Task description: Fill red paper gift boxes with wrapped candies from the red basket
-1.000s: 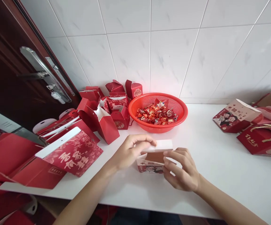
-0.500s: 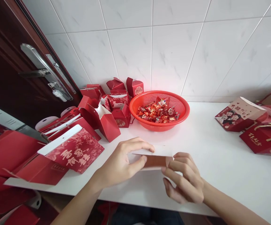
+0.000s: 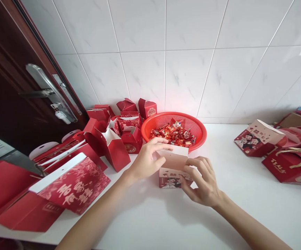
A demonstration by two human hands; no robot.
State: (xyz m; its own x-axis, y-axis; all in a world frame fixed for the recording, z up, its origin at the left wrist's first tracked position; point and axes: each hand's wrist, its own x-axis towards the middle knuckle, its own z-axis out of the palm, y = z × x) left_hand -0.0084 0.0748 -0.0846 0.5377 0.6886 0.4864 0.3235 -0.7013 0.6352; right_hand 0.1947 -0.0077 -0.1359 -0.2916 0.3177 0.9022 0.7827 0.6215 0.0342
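Just in front of the candy basket, both my hands hold a small pink-and-red gift box [image 3: 170, 181]. Its front panel carries a printed couple, and its top is open, showing a pale inside and a raised back flap. My left hand [image 3: 146, 159] is at the box's upper left, with the thumb and forefinger about the edge. On the right side, my right hand [image 3: 201, 180] pinches the wall between thumb and fingers. A red plastic basket [image 3: 147, 121] of wrapped candies [image 3: 169, 130] stands behind, partly covered by the left hand and the flap.
Several red boxes [image 3: 117, 151] crowd the left back of the white table [image 3: 150, 218]. A large red bag [image 3: 77, 187] with gold lettering leans at the left. To the right stand a similar pink box [image 3: 259, 137] and a rope-handled red box [image 3: 283, 170]. A tiled wall closes the back.
Both hands have carried the gift box away from me, nearer the basket. Its printed front and raised back flap now show. The camera view has shifted too.
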